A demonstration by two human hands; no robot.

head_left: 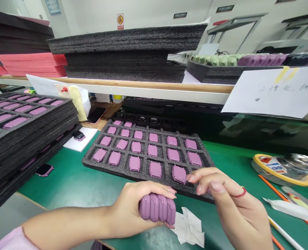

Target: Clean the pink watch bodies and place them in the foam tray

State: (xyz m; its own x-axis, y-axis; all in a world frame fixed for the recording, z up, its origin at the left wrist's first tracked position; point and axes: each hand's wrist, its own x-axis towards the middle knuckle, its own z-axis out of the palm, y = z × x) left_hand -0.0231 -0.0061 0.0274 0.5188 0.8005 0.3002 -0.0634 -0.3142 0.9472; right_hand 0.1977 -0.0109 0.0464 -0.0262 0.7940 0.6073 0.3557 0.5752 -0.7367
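My left hand (133,206) is closed round a stack of several purple watch cases (157,208), held on edge just above the green table. My right hand (229,201) reaches to the front row of a dark foam tray (143,166), its fingertips touching a purple case (179,174) that sits tilted in its pocket. The fingers are loosely curled with nothing gripped. A red ring is on one finger. The tray's pockets hold several rows of the same purple cases.
Stacked foam trays of purple cases (21,121) stand at left. A loose watch (44,169) and crumpled white paper (189,227) lie on the mat. A round tin (281,170), pencils and tools sit at right. A shelf with foam sheets (128,48) is above.
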